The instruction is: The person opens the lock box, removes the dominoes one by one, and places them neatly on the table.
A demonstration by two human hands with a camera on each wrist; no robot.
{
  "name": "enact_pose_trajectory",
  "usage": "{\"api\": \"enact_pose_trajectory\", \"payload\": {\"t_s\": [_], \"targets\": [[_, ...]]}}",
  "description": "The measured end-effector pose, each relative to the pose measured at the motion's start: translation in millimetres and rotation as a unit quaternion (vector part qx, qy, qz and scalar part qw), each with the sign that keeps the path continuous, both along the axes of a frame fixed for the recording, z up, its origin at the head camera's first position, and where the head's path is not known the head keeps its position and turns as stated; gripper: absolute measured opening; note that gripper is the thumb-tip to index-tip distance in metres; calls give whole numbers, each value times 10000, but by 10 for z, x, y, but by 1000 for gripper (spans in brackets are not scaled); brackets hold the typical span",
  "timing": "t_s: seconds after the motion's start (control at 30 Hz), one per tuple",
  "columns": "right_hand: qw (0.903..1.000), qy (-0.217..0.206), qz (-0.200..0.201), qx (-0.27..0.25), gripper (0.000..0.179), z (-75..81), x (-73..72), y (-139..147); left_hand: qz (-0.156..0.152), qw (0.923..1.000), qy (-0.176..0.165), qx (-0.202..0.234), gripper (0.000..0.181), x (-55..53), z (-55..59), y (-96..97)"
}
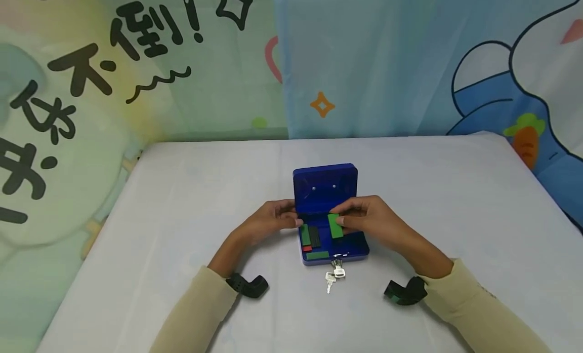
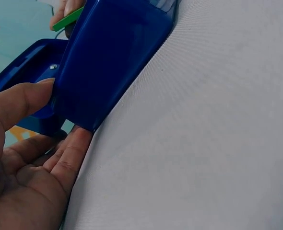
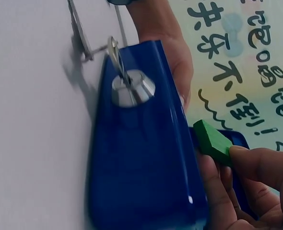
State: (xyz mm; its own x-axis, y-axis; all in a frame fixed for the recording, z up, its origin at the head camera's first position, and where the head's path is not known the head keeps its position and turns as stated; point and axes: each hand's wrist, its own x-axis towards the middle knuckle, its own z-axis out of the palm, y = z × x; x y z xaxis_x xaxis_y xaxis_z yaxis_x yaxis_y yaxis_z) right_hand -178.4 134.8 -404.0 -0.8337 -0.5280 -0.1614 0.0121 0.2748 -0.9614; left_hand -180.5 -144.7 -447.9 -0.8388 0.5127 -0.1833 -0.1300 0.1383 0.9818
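A blue metal cash box (image 1: 337, 252) stands on the table with its lid (image 1: 325, 188) raised at the back. My left hand (image 1: 275, 220) holds the box's left back corner, its thumb (image 2: 33, 98) at the rim and its fingers at the lower edge. Between thumb and fingers, my right hand (image 1: 371, 222) pinches a bright green rectangular block (image 1: 335, 225) over the box's inside. Inside lie a green block (image 1: 305, 235), a dark block (image 1: 314, 236), a small red block (image 1: 307, 248) and another green block (image 1: 317, 255) along the front wall.
Two keys (image 1: 330, 279) hang from the lock (image 3: 133, 88) on the box's front. A white cloth (image 1: 218, 191) covers the table, and a printed curtain (image 1: 364, 64) rises behind it. Both wrists wear dark bands with camera mounts (image 1: 248, 286).
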Motion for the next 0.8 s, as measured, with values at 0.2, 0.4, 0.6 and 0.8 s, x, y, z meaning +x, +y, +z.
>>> {"api": "enact_pose_trajectory", "payload": {"t_s": [0.2, 0.4, 0.6, 0.8], "targets": [[9999, -36, -102, -52, 28, -35, -19, 110, -75, 9999, 96, 83, 62, 6, -29, -22], [9996, 106, -87, -246, 28, -44, -28, 255, -48, 9998, 105, 137, 60, -6, -16, -42], [9998, 104, -182, 15, 31, -45, -48, 365, -74, 9994, 13, 331, 61, -5, -4, -53], [9985, 83, -420, 356, 34, -41, -76, 482, -56, 9994, -13, 342, 61, -10, -33, -59]]}}
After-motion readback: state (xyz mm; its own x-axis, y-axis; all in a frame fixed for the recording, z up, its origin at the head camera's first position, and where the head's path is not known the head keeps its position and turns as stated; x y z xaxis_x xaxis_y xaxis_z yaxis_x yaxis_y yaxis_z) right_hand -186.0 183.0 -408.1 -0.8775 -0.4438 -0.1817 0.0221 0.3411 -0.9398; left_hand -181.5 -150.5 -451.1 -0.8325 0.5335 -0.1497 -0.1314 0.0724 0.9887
